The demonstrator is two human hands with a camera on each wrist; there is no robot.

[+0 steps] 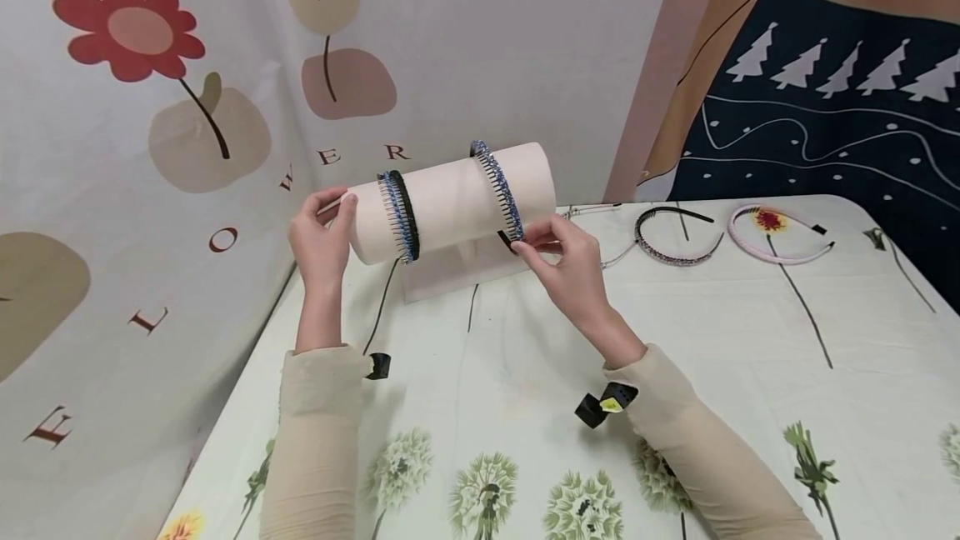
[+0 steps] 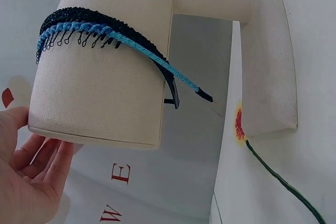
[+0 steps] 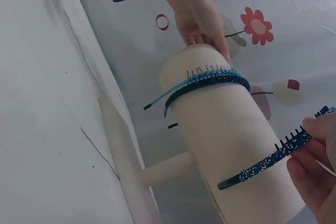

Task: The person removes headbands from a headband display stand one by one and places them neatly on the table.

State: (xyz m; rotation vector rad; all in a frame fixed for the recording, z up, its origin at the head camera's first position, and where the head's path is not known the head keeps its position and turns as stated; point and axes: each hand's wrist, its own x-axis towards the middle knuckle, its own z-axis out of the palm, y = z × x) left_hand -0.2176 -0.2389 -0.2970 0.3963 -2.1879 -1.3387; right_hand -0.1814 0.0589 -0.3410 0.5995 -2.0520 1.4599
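Note:
A cream cylindrical headband stand lies sideways on its post and base. My left hand holds its left end, thumb and fingers about the rim; the left wrist view also shows this hand. A black headband and a blue braided one with wire loops sit side by side round the left part. Near the right end, a glittery blue headband with black comb teeth goes over the roll. My right hand pinches it near its lower end; the right wrist view shows the pinching fingers.
Right of the stand, a dark beaded headband and a pink headband lie on the flower-print tablecloth. A thin light band lies partly behind my right hand. A printed curtain hangs close behind the stand.

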